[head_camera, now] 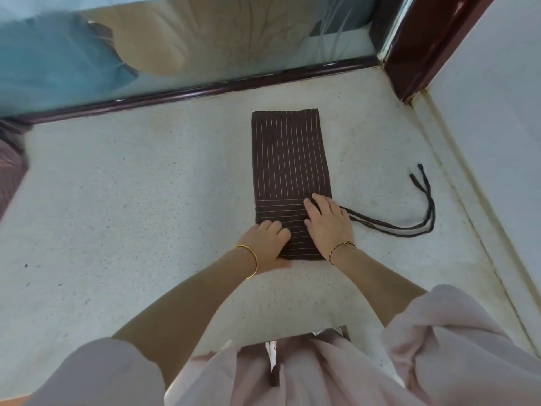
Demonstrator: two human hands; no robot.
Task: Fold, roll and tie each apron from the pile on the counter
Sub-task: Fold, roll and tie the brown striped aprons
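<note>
Brown cloth with thin pale stripes, the apron (pixel 289 159) is laid as a long narrow strip at the centre of the speckled worktop (pixel 131 200), running from 6 to 12 o'clock. The 6 o'clock end is turned over, so its stripes run crosswise; this is judged to be the start of the roll. The left hand (pixel 263 241) is set on the near corner, fingers curled on top and thumb at the edge, gripping the fold. The right hand (pixel 328 221) is pressed flat, fingers straight and slightly spread, apparently to hold the layers square. The dark ties (pixel 409 227) are left trailing toward 3 o'clock, probably kept free for knotting.
</note>
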